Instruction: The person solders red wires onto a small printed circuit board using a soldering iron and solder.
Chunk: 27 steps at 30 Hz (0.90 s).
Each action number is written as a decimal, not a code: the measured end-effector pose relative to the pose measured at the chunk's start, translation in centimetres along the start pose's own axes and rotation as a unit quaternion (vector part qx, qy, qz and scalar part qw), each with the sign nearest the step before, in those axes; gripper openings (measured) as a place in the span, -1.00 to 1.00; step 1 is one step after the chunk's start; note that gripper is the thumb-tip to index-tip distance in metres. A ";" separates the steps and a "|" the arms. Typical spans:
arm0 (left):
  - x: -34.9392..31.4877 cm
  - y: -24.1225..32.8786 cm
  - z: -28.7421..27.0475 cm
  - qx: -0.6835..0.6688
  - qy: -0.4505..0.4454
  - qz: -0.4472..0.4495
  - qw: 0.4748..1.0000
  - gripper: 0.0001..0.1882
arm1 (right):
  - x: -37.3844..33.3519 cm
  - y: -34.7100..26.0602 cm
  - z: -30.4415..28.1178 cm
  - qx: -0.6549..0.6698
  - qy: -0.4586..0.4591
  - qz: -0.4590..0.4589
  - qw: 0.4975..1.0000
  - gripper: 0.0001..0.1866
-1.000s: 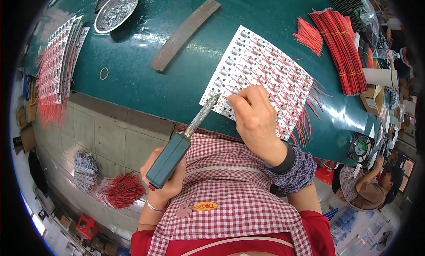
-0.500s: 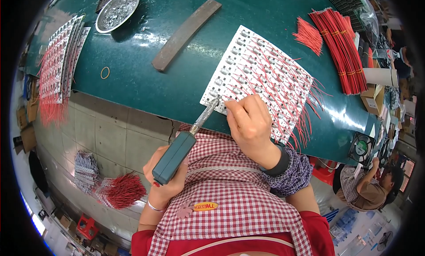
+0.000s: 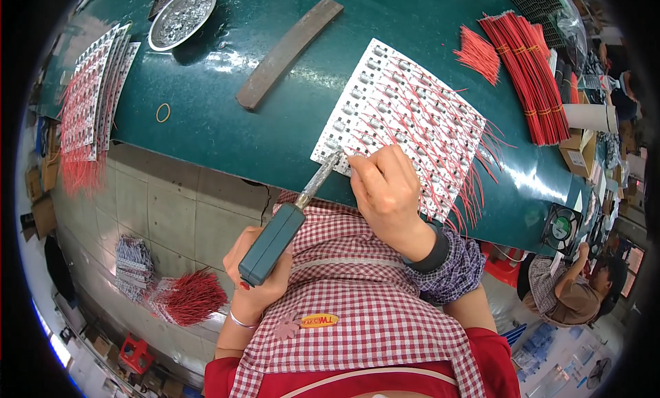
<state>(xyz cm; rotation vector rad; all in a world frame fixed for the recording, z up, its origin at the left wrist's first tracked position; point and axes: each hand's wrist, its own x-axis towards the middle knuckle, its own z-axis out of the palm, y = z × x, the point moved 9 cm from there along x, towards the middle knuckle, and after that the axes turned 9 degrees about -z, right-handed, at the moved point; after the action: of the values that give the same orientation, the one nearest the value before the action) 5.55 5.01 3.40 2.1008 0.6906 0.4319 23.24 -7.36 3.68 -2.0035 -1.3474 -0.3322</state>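
Observation:
My left hand [image 3: 256, 271] is wrapped around the green, boxy handle of a soldering gun [image 3: 272, 245]. Its silvery barrel points up and to the right, and the tip meets the near left corner of a white circuit board panel [image 3: 395, 95]. Rows of small dark and silvery parts cover this panel, and many thin red wires trail over it to the right. Just right of the tip, my right hand [image 3: 389, 195] is closed in a pinch over the panel's near edge. Whatever is between its thumb and forefinger is too small to make out.
Beyond the panel lies a curved dark bar [image 3: 289, 54]. A metal bowl [image 3: 181, 19] of silvery bits and a rubber band [image 3: 163, 113] are to the left, near stacked wired panels [image 3: 93, 102]. Red wire bundles [image 3: 528, 81] lie at right. A person [image 3: 574, 288] sits lower right.
My right hand has shifted very slightly up and left. The soldering gun's handle has moved a touch to the right, its tip staying at the same corner of the panel.

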 end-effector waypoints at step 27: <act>-0.5 -1.1 0.2 -0.019 -0.008 -0.043 0.999 -0.84 | 0.2 0.0 -0.1 -0.003 -0.002 0.006 1.000 -0.71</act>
<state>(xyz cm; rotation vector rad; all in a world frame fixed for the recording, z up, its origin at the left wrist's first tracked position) 4.90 5.15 2.35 2.0291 0.7541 0.3777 23.30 -7.30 3.88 -2.0163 -1.3386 -0.3270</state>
